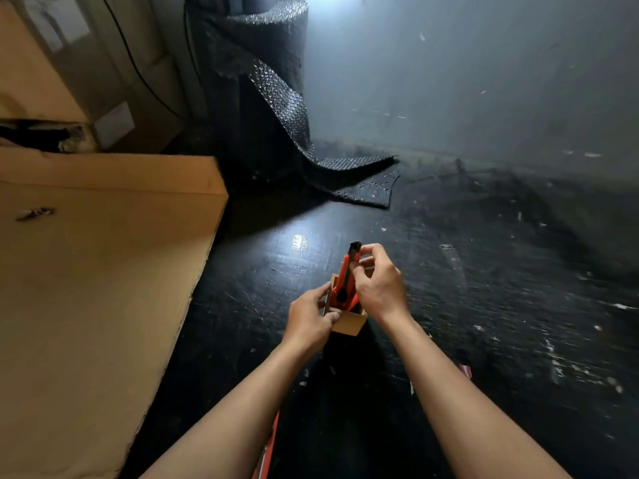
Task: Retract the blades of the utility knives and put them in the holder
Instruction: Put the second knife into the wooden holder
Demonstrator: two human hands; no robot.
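A small cardboard holder stands on the dark floor in the middle of the view. A red utility knife stands upright with its lower end inside the holder and its black tip pointing up. My right hand grips this knife near the top, thumb and fingers pinching it. My left hand grips the holder's near left edge, its fingers also around a thin dark object that I cannot make out. More red shows inside the holder behind the knife.
A large flat cardboard box fills the left side. A roll of bubble wrap stands at the back, its loose end trailing on the floor. A grey wall closes the right. Red packaging lies by my left forearm.
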